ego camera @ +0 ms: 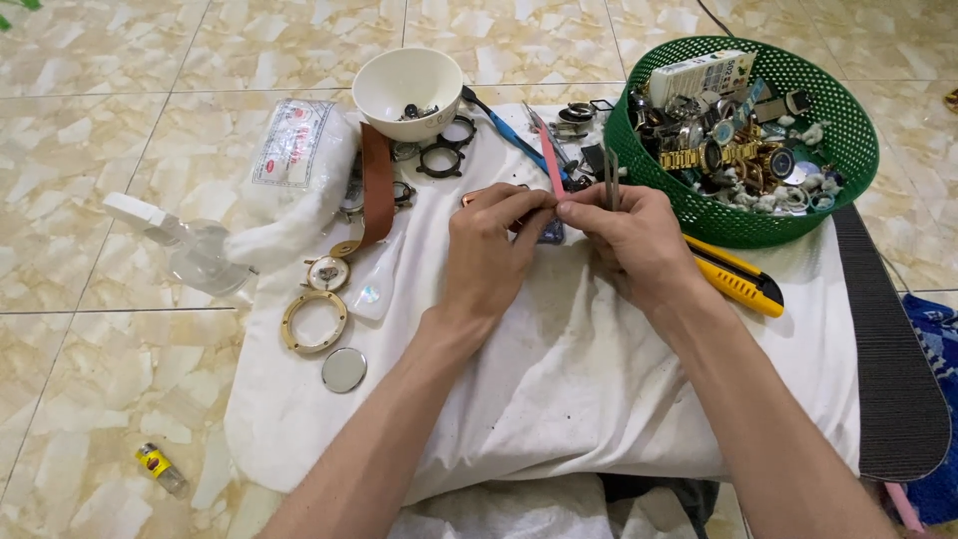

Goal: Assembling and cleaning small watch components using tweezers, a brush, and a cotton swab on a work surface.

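Note:
My left hand (pixel 491 248) and my right hand (pixel 625 238) meet over the middle of a white cloth (pixel 559 389). My left hand pinches a small watch part (pixel 548 233) whose shape is mostly hidden by fingers. In my right hand are grey tweezers (pixel 611 180) standing upright and a pink stick-like tool (pixel 550 160) that slants up and left. Both hands' fingertips touch at the small part.
A green basket (pixel 848 150) of watches and parts stands at the back right. A white bowl (pixel 404 85), black rings (pixel 444 155), brown strap (pixel 376 195), gold bezel (pixel 313 321), round glass (pixel 343 369), yellow utility knife (pixel 738 279), clear spray bottle (pixel 190 250) and cotton bag (pixel 294 160) lie around.

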